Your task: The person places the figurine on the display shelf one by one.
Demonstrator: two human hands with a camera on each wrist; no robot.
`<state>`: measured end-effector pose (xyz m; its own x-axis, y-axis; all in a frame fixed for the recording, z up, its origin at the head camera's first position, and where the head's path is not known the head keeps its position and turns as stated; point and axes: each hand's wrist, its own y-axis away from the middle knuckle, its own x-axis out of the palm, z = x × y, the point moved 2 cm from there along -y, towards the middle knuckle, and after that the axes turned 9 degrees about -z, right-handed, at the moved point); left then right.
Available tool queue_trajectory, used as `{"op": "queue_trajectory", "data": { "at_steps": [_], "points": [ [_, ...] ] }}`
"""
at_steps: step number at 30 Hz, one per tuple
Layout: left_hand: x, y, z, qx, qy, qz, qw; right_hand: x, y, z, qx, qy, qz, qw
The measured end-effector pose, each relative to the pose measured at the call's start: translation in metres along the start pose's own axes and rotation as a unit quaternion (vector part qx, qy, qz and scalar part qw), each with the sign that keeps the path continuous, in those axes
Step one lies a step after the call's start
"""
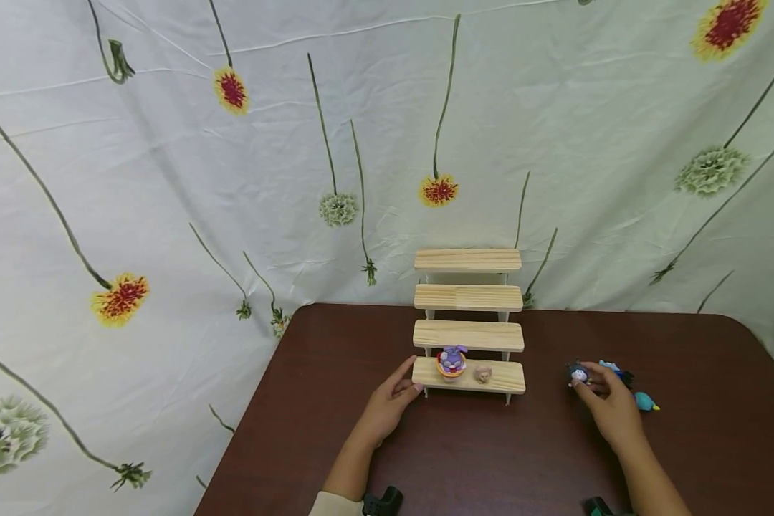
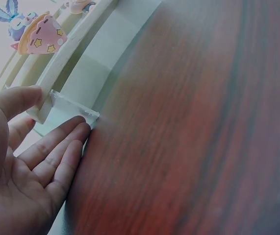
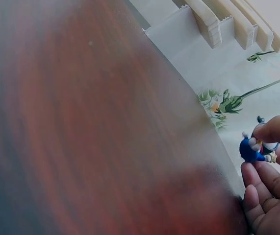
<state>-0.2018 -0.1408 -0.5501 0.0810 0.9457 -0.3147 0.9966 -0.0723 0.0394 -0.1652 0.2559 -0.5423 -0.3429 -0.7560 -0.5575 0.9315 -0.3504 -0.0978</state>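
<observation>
A stepped display stand (image 1: 469,335) with pale wooden boards rises at the table's back. My left hand (image 1: 387,406) holds the left end of its lowest board with thumb and index finger, while the other fingers (image 2: 61,161) stretch out by the clear support. On that board sit a purple rabbit figurine (image 1: 452,360) in a pink cup-like base and, to its right, a small beige figurine (image 1: 483,373). Right of the stand, my right hand (image 1: 613,408) pinches a small dark-haired, white-faced figurine (image 1: 578,374); its blue side (image 3: 249,149) shows in the right wrist view.
Beside and partly behind my right hand lie a blue-and-black figurine (image 1: 617,371) and a teal one (image 1: 646,401) with a yellow tip. The dark brown table (image 1: 490,459) meets a flower-printed white cloth (image 1: 264,179) at the back.
</observation>
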Motion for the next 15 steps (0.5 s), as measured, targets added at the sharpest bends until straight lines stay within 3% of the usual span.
{"op": "queue_trajectory", "data": {
  "at_steps": [15],
  "points": [
    [0.001, -0.001, 0.0, 0.0, -0.006, -0.003, 1.0, 0.0, 0.003, 0.011, -0.024, -0.056, -0.011, 0.9981]
  ]
}}
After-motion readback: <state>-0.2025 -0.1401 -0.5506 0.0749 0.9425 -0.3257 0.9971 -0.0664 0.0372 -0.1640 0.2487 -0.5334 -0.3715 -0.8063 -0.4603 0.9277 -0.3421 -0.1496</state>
